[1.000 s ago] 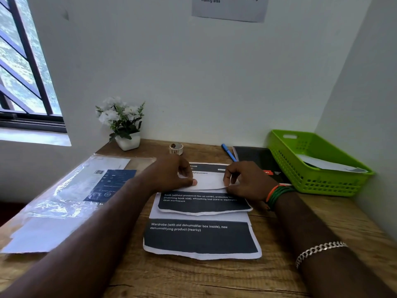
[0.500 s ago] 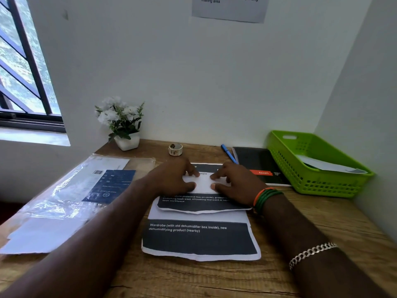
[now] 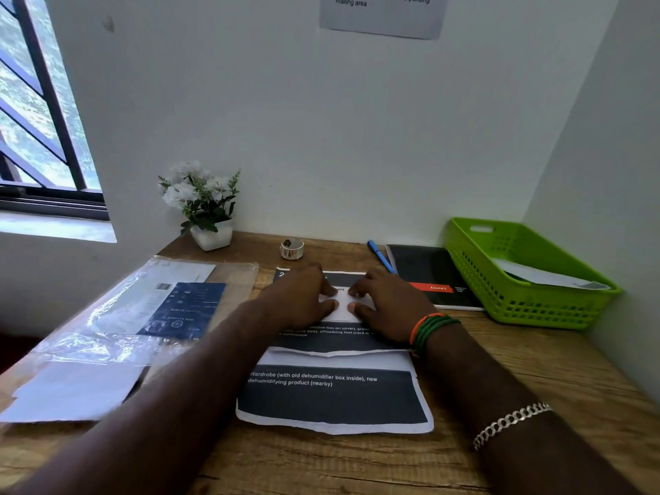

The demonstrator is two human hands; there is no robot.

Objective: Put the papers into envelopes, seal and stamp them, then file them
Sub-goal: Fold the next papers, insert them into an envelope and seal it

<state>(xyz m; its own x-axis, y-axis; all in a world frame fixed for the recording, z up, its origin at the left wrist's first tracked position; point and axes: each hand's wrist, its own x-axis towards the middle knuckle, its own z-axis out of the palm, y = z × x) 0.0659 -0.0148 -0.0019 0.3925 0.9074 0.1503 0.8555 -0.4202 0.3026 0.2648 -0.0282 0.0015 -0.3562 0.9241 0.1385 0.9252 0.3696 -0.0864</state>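
Both hands slid together since a second ago: left hand [image 3: 303, 298] and right hand [image 3: 384, 303] press flat, fingers spread, on the folded paper [image 3: 343, 302] atop the sheets [image 3: 332, 398]; crease looks set, envelope next

a small office mailing nook: a wooden table [image 3: 535, 369] set in a white-walled corner beside a barred window [image 3: 39, 112], a printed instruction notice [image 3: 382, 14] on the wall, a green filing basket [image 3: 528, 309], notebook [image 3: 428, 273], pen [image 3: 380, 255] and potted flowers [image 3: 203, 201].
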